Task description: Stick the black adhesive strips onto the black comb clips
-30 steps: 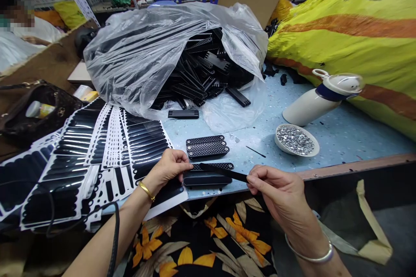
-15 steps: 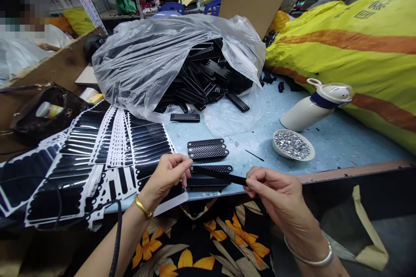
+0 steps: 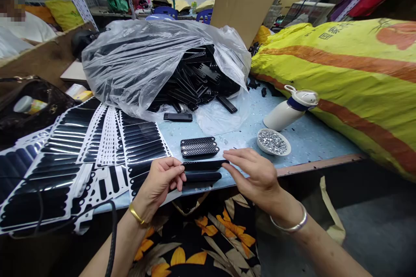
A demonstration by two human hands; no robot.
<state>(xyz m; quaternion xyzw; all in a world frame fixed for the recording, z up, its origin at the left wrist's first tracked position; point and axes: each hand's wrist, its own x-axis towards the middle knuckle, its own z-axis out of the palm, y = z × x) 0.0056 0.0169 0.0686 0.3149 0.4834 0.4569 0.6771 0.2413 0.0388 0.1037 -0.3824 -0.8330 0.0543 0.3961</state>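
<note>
A thin black sticker strip [image 3: 205, 165] stretches level between my two hands, just above the table edge. My left hand [image 3: 166, 175] pinches its left end between thumb and fingers. At the right end, my right hand [image 3: 255, 174] has the tip between thumb and fingertips, the fingers fairly straight. Directly below the strip lies a smooth black bar [image 3: 202, 177], partly hidden on its left by my left fingers. Beyond it sit several black textured handle-like pieces [image 3: 199, 147] side by side. Sheets of black stickers [image 3: 141, 147] fan out left of my left hand.
A clear plastic bag [image 3: 130, 69] spills black pieces [image 3: 191, 82] at the back. To the right stand a bowl of small metal parts [image 3: 274, 142] and a tilted white bottle [image 3: 282, 114]. A yellow sack [image 3: 351, 65] bulges over the table's right side. A person sits far left.
My right hand has moved left and turned, with its fingers straighter. The strip, slanted before, now runs level over the black bar. The view has swung right.
</note>
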